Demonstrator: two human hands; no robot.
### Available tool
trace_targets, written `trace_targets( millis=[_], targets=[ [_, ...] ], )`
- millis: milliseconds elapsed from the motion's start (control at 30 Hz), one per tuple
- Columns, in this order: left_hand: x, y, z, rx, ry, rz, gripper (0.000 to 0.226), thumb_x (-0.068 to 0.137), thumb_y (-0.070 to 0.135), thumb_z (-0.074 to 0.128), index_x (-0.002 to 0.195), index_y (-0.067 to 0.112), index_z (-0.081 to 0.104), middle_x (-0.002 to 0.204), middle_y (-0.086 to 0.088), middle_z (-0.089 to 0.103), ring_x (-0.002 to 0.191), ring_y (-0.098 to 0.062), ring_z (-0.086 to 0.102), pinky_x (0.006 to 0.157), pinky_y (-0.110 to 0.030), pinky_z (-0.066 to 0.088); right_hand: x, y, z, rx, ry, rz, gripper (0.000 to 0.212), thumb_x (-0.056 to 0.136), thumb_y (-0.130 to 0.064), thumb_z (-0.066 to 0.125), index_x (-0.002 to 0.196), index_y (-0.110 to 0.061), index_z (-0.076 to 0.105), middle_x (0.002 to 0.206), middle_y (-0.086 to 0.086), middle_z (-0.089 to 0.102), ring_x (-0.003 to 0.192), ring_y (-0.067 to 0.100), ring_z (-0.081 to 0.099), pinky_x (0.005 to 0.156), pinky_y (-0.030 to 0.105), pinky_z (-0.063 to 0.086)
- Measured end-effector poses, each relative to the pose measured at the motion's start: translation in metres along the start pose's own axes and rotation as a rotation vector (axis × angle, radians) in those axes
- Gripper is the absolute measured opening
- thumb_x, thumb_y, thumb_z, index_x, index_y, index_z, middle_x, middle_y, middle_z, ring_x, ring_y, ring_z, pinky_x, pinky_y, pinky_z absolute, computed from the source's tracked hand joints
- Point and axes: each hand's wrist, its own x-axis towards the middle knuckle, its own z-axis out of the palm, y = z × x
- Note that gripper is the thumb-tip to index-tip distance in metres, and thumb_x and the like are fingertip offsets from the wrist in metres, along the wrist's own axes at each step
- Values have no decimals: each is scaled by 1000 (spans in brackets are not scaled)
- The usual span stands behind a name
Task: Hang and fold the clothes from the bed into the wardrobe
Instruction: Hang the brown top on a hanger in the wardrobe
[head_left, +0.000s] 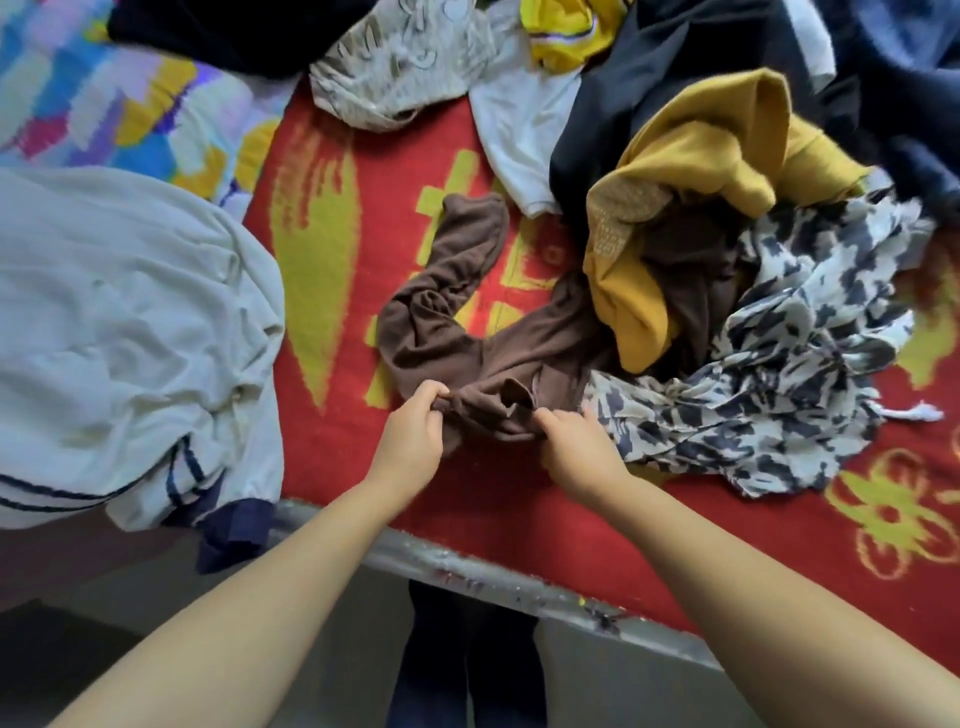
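Step in hand: looks like you're sorting out the brown garment (457, 332) so it can be folded or hung, so you're still early on, since most of the pile hasn't been dealt with.

Where it is: the brown garment lies crumpled on the red blanket (332, 467) near the front edge of the bed, one long part snaking off toward the middle, its right side tucked under the mustard yellow garment (691, 171).

Left hand (410, 441): your grip is clamped on a bunched bit of the brown fabric at its near edge, thumb and fingers pinching it.

Right hand (576, 452): also pinching the near edge, just beside the black-and-white patterned cloth (779, 364).

Next move, my guess: lift and shake it out so you can tell what it is. Can't tell from here if it's leggings or a top. Pull gently, since part of it is trapped under the yellow one and could drag the heap along.

Also around: a white garment with navy trim (114, 322) hangs over the bed's left front edge. No wardrobe in view.
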Motion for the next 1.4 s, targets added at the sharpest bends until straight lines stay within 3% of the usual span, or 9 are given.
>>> trace_targets(
  millis=[133,233,433,700,867,967,1067,1167,1400],
  targets=[
    [-46,30,-56,-18,-41,70,23,97,-1,38,99,19,50,69,10,51,56,-3,48,53,-16,33,-42,-18,-45,122,112,-32,25,90,-7,44,111,-16,54,105,6,60,107,29,53,106,41,25],
    [-64,60,-94,-2,2,142,21,96,-2,41,101,14,54,71,0,56,58,-9,50,56,-26,31,-71,-30,-89,122,152,-68,27,90,-9,46,115,-14,55,111,6,59,113,28,51,110,42,23],
    [-107,152,-149,-199,204,392,19,87,10,38,97,15,53,67,10,53,60,7,51,60,-19,40,-123,-59,-161,234,322,-254,27,80,-10,50,104,-3,62,96,15,60,88,38,60,74,44,48],
    [-204,227,-214,-234,468,572,20,89,9,40,96,24,52,82,12,57,77,9,52,73,-9,39,-184,-79,-242,512,557,-392,26,92,-6,54,117,-10,54,98,1,59,81,20,60,70,31,49],
    [-264,249,-263,-215,626,611,34,88,10,42,93,41,53,86,23,61,84,9,53,83,-11,40,-196,-122,-277,498,357,-529,66,93,-17,60,144,-39,24,123,-1,41,100,16,60,91,32,50],
    [-309,246,-278,-208,677,615,35,88,11,42,94,43,55,88,26,61,85,9,54,84,-10,39,-206,-183,-273,450,281,-752,70,90,-21,65,145,-36,24,132,1,38,122,18,47,103,26,40],
    [-355,235,-289,-216,699,585,26,87,8,43,95,30,53,87,29,62,84,13,54,82,-6,39,-223,-246,-266,492,314,-993,56,85,-21,67,135,-3,48,121,0,43,118,13,41,100,1,22],
    [-403,215,-306,-237,749,495,23,90,7,46,93,27,56,84,24,64,81,14,55,78,-4,39,-255,-303,-264,611,210,-1104,42,80,-41,63,117,-23,57,109,-8,51,102,0,49,88,8,36],
    [-527,138,-349,-262,1059,262,25,95,5,49,89,27,59,77,20,62,77,4,55,78,-12,41,-322,-418,-241,625,-144,-1241,7,84,-38,67,86,-40,61,78,-17,56,74,1,57,76,28,52]
  ],
)
